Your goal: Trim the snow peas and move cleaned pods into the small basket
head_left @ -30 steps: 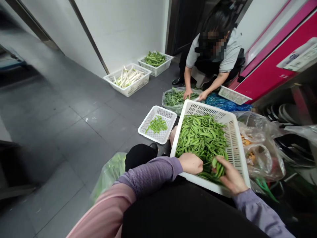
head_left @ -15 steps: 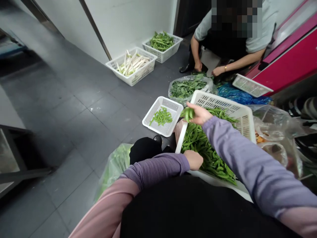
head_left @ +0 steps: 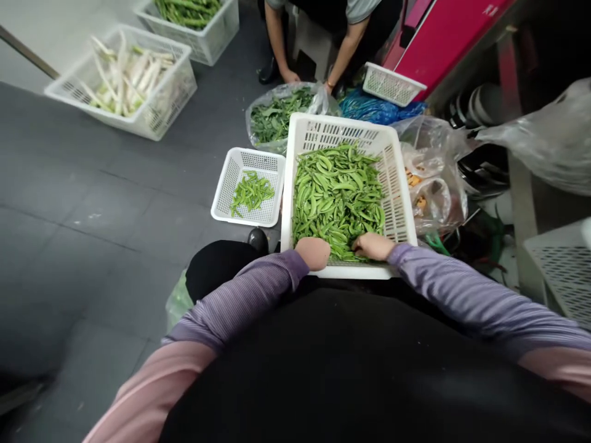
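A large white basket point(head_left: 402, 203) full of green pea pods point(head_left: 339, 191) stands in front of me. My left hand point(head_left: 313, 253) is closed over the basket's near left corner, against the pods; whatever is inside it is hidden. Near the front of the pile, my right hand point(head_left: 375, 246) has its fingers pressed together among the pods, and what they grip is too small to name. To the left, a small white basket point(head_left: 221, 195) holds some pods point(head_left: 252, 192) in its middle.
Beyond the large basket lies a bag of leafy greens point(head_left: 277, 117), near another person's hands point(head_left: 290, 76). White baskets of pale stalks point(head_left: 124, 80) and green stalks point(head_left: 189, 11) are at upper left. Clear plastic bags point(head_left: 434, 184) lie on the right.
My right hand, which held pods near the small basket, has come back to the front of the pile, and those pods no longer show in it. The view has shifted.
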`<state>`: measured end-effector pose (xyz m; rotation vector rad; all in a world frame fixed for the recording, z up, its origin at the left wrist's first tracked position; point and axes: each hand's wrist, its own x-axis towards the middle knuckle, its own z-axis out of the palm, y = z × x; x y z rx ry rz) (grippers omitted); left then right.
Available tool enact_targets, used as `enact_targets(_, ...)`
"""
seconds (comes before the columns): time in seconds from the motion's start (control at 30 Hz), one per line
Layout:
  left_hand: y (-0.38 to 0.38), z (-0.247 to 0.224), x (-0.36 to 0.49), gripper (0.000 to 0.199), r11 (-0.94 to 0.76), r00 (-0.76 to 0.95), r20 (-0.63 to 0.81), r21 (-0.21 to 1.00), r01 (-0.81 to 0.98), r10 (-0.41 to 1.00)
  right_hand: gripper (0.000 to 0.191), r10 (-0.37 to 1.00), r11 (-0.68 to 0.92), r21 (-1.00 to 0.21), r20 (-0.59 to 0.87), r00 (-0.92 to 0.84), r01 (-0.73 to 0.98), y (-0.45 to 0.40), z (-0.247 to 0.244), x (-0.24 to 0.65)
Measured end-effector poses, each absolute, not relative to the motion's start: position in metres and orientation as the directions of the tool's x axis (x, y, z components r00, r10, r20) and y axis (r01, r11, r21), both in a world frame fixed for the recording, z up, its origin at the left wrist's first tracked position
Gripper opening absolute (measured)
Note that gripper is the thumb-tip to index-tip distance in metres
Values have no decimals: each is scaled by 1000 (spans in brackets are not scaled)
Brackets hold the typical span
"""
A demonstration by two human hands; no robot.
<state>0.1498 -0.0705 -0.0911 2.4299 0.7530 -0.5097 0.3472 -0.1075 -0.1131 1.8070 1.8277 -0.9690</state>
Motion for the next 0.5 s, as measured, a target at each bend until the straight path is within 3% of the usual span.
enact_targets(0.13,-71,-91,158,30,-731,767,-487,322,602,418,13,717,-27,-100,-695,-51,995,-118,-134,343)
enact_targets(0.23,-70,-88,161,28,-679,787,-429,412,607,444,13,811,-56,-125,-584,-28,991,-117,-119,353)
enact_targets(0.3,-70,-86,164,26,-581,798,-393,547,603,457,7,894,-123,-277,-447,-14,953,-124,-105,360)
enact_targets(0.37,-69,-83,166,25,-393,784,-420,695,602,458,5,936,-207,-516,-352,15,831,-133,-94,361)
enact_targets(0.43,-69,-80,168,25,-147,763,-490,793,591,422,14,941,-291,-699,-333,62,653,-142,-88,357)
enact_targets(0.5,-70,-77,169,23,57,758,-535,829,557,372,24,930,-363,-795,-343,132,486,-146,-85,349)
